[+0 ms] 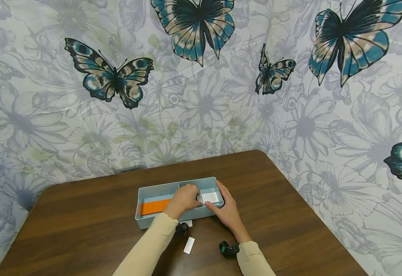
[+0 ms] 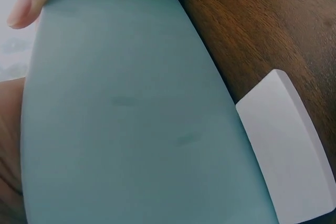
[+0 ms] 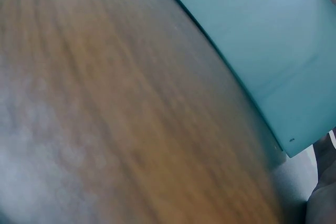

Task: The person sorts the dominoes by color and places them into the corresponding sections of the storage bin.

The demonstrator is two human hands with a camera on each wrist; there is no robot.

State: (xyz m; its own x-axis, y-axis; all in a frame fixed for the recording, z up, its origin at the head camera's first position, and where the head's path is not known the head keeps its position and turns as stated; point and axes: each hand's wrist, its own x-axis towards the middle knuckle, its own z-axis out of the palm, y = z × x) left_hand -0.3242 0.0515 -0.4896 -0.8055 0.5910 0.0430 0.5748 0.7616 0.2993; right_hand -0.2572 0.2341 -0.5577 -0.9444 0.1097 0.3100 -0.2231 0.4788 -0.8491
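Note:
A long light-blue box (image 1: 177, 220) with a divider sits on the table. My left hand (image 1: 184, 199) reaches over its front wall, fingers bent, and pinches a small white block (image 1: 199, 198) near the divider. My right hand (image 1: 229, 211) grips the box's right end, thumb over the front rim and fingers at the far side. Orange blocks (image 1: 152, 207) lie in a row in the left compartment. White blocks (image 1: 210, 197) lie flat in the right compartment. In the left wrist view, the box's front wall hides most of the left hand.
One white block (image 2: 286, 150) lies on the table against the box's front. Another white block (image 1: 188, 245) lies nearer, between the forearms. The brown wooden table (image 1: 94, 222) reaches back to a wall (image 1: 204, 115) with flower and butterfly patterns.

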